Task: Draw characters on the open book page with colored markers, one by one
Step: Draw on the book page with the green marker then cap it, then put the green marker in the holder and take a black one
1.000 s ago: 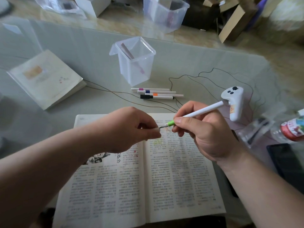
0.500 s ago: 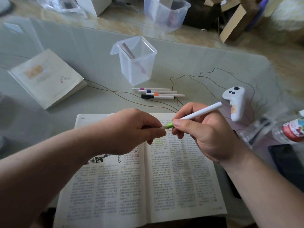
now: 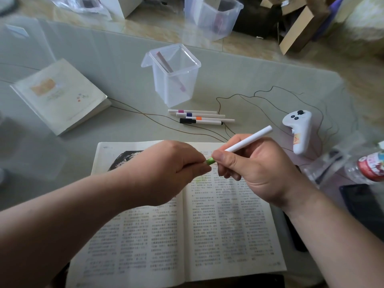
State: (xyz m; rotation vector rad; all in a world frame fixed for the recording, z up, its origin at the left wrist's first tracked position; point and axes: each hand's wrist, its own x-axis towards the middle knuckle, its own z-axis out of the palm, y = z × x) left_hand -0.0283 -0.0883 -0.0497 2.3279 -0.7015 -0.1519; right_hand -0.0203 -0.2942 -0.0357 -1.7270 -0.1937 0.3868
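**Green marker held at both ends above the open book**

A pale, glass-topped bench (image 3: 259, 65) carries everything; tiled floor and cardboard boxes lie beyond its far edge.

Both hands meet above the upper middle of the open book (image 3: 228, 225). The right hand (image 3: 253, 169) wraps curled fingers and thumb round the white barrel of the green marker (image 3: 247, 140), whose tail points to 2 o'clock. The left hand (image 3: 166, 169) has its fingers bunched and pinches the marker's green end. The tip and any cap are hidden inside that pinch, so I cannot tell whether the cap is going on or coming off.

The marker looks light, stiff and smooth. It will likely turn in a loose grip, so a hold low on the barrel near the green collar should give the best control. The pages are thin paper and bulge at the spine. A faint green smear shows under the hands at the top of the right page.

At 12 o'clock, just past the book's top edge, four more markers (image 3: 199, 117) lie side by side. A clear plastic pot (image 3: 174, 80) stands behind them, and thin cords (image 3: 270, 90) trail across the glass. A closed book (image 3: 60, 94) sits at 10 o'clock, well apart.

The right side is crowded, with a white controller (image 3: 299, 132) at 2 o'clock, a bottle (image 3: 369, 169) at 3 and a dark phone (image 3: 361, 204) at 4. A wide right elbow could knock them. The book's near edge lies close to the bench's near edge. The freest room is at 9 o'clock.
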